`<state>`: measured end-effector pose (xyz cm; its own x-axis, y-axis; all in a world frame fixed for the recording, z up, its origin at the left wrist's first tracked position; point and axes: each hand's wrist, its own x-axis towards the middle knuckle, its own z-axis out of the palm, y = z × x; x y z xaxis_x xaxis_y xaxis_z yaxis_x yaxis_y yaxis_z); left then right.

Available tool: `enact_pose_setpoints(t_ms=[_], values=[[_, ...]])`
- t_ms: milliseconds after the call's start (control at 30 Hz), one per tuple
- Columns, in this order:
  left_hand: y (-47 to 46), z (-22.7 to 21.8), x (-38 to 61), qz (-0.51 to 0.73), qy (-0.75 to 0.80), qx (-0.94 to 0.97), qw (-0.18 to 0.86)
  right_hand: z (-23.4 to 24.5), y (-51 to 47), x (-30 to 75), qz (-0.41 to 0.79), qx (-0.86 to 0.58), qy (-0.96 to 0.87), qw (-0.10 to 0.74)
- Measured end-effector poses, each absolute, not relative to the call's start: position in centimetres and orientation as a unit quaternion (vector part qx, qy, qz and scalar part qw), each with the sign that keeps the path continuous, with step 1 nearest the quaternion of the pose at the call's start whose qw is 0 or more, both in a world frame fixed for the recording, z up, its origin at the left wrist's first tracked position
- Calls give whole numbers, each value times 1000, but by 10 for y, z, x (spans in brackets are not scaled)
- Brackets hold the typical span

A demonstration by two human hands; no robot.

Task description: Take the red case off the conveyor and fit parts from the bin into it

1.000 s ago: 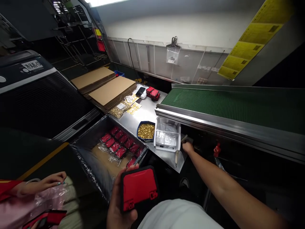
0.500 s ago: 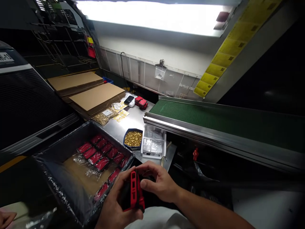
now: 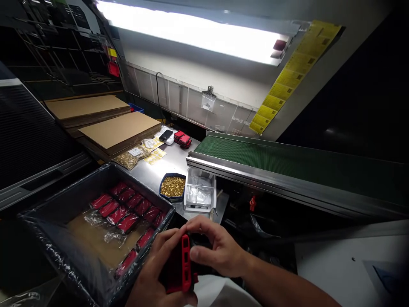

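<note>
Steel bench (image 3: 166, 166) under a bright strip light; yellow labels (image 3: 289, 79) up the wall, print too small to read. Left hand (image 3: 153, 277) grips the red-and-black case (image 3: 181, 270) edge-on, just in front of the lined crate (image 3: 57, 204). Right hand (image 3: 217, 249) is curled over the case's top edge, fingers pinching it. Crate holds rows of red cases (image 3: 128, 209). Behind the crate: dish of gold parts (image 3: 173, 186), clear tray (image 3: 200, 194), green conveyor (image 3: 271, 160).

crate (image 3: 64, 200) left of dish (image 3: 172, 187) | tub (image 3: 200, 194) right of dish | conveyor (image 3: 287, 164) behind tub
</note>
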<state>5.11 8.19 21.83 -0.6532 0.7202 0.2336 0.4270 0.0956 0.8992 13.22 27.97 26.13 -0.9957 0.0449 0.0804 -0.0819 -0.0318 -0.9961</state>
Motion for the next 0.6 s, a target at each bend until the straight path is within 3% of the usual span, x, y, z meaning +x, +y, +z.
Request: enact_pose_setpoints(t_ms=[100, 367, 467, 600], values=[[79, 219, 54, 536, 731, 410, 100, 265, 280, 134, 705, 43, -706, 51], [86, 235, 74, 561, 733, 370, 107, 248, 275, 120, 783, -96, -611, 66], [88, 228, 77, 577, 751, 304, 103, 211, 291, 119, 699, -145, -692, 106], [87, 208, 59, 662, 709, 149, 192, 120, 336, 131, 559, -296, -766, 114]])
